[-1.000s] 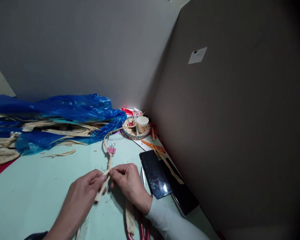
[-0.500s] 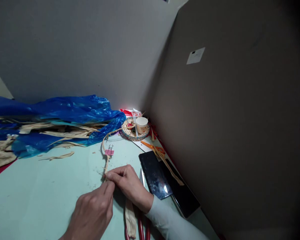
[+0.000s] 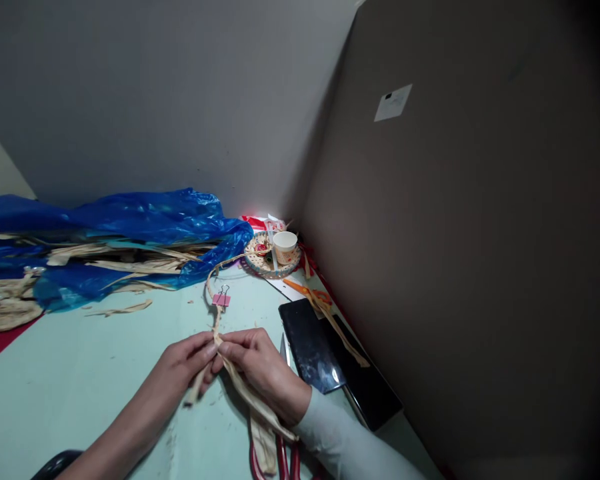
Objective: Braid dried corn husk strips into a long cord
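A twisted cord of dried plant fibre (image 3: 217,321) runs down from a pink binder clip (image 3: 221,300) to my fingertips. My left hand (image 3: 185,363) pinches the cord's lower end, and one short strand (image 3: 196,388) hangs below its fingers. From the right, my right hand (image 3: 263,367) grips the same spot between thumb and fingers. A long pale fibre strip (image 3: 253,398) trails from there under the right wrist. Beneath it lie another wide strip (image 3: 263,447) and red-handled scissors (image 3: 282,457), partly covered by my right hand and forearm.
Against the back wall lies a blue plastic bag (image 3: 155,207) with dried fibre strips (image 3: 135,267) spilling out. A woven tray (image 3: 255,268) holds a paper cup (image 3: 285,250). To the right are a dark phone (image 3: 307,340), a second dark flat device (image 3: 373,393) and orange scissors (image 3: 303,290).
My left hand has turned and opened out to the left, so its fingers now show at the cord. The short strand and the long trailing strip have come into view below the hands.
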`<state>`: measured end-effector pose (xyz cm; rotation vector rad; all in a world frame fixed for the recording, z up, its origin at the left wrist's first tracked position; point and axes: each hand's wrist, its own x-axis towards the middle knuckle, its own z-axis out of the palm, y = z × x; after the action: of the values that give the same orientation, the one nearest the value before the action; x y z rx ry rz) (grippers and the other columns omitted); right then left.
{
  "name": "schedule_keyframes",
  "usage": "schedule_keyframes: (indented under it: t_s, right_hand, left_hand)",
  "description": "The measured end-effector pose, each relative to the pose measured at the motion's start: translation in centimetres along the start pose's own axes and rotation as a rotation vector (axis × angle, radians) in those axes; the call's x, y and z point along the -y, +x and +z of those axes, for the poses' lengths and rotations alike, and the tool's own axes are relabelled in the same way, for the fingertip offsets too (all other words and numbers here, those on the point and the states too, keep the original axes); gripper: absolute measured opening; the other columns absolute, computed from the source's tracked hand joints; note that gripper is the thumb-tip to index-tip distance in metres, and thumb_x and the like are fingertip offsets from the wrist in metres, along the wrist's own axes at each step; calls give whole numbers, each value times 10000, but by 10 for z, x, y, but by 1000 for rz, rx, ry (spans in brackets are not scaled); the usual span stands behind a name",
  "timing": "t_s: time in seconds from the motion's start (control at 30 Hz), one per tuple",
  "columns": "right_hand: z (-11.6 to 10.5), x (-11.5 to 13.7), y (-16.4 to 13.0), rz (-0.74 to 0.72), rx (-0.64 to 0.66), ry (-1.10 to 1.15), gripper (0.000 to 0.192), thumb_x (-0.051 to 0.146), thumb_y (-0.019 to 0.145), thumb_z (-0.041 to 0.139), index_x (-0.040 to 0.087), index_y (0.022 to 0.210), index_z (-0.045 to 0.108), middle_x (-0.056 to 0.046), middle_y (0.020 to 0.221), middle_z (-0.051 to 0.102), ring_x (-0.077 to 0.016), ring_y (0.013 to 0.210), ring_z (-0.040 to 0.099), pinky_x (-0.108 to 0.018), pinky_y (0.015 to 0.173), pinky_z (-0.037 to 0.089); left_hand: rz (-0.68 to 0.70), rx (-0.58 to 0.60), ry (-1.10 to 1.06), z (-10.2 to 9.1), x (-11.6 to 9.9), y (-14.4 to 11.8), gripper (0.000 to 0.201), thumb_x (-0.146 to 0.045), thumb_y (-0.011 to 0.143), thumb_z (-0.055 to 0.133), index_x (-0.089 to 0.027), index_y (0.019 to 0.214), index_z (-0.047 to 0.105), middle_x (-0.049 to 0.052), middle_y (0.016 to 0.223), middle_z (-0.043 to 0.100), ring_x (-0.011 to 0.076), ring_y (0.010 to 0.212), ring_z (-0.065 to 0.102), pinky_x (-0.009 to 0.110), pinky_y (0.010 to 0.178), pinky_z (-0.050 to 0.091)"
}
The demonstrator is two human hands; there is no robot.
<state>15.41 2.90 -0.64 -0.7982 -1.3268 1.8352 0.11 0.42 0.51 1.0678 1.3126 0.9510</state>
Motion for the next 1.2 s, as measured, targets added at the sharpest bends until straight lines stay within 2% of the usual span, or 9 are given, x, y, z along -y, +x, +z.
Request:
schedule_keyframes:
  t_s: [0.17,0.33,0.43,0.53,0.67,0.87,0.93,1.1,1.2]
  right_hand:
    - [-4,9,-5,-69,-17,-450,307,235,914,512,130,752,751,-34,684,697,-130,636,539,-224,676,394]
    - [3,28,-19,-59,-127,-1216,239,157,899,521,160,800,739,-102,784,756,-158,627,590,-280,576,260]
    - [7,30,-23,-64,-175,-1428,238,241,931,518,159,823,713,-121,771,746,-173,593,594,-316,557,200]
    - [12,28,-26,-111,-172,-1419,283,263,974,464,162,825,683,-110,768,736,-176,613,617,-311,559,230]
    - [23,21,-31,-106,-120,-1439,245,217,981,424,154,923,654,-113,828,731,-214,683,654,-309,603,325]
    - [33,11,-33,-190,59,-1642,353,123,865,493,81,1202,592,-135,939,714,-283,758,665,-357,622,408]
    - [29,16,-31,-188,58,-1562,276,187,898,494,122,1126,635,-111,905,728,-260,720,667,-343,616,411]
    - [6,32,-18,-174,-244,-1149,226,286,967,495,157,946,679,-88,932,729,-208,880,657,-296,771,434]
    - [-2,27,-9,-83,-77,-821,173,247,956,518,154,930,661,-34,837,698,-156,808,636,-240,743,434]
  left_hand:
    - [-83,-18,-150,5,6,5,400,-454,596,805,-163,823,651,-102,498,446,16,386,183,176,422,96]
    - [-69,-136,24,5,6,3,365,-500,569,773,-167,635,639,-99,449,381,45,380,246,195,416,128]
    - [41,-206,182,6,8,3,307,-468,580,761,-180,558,655,-50,450,472,111,448,396,220,456,266]
    - [146,-258,312,6,11,3,268,-450,665,688,-206,556,685,-8,520,611,195,585,557,256,568,398]
    - [97,-240,212,6,14,2,230,-442,624,724,-214,595,718,13,619,709,240,712,635,277,668,466]
    - [-62,-251,-82,7,15,-1,301,-416,522,817,-160,657,734,-66,443,503,79,431,353,197,424,251]
    - [-73,-268,-120,5,16,-2,333,-395,515,848,-148,715,748,-62,472,541,58,424,338,181,412,233]
    - [-129,-190,-229,3,13,-5,372,-397,571,879,-159,825,749,-8,634,706,105,569,587,167,527,435]
    - [-143,-161,-256,4,10,-6,363,-357,569,883,-174,844,733,0,673,738,152,661,669,219,645,515]
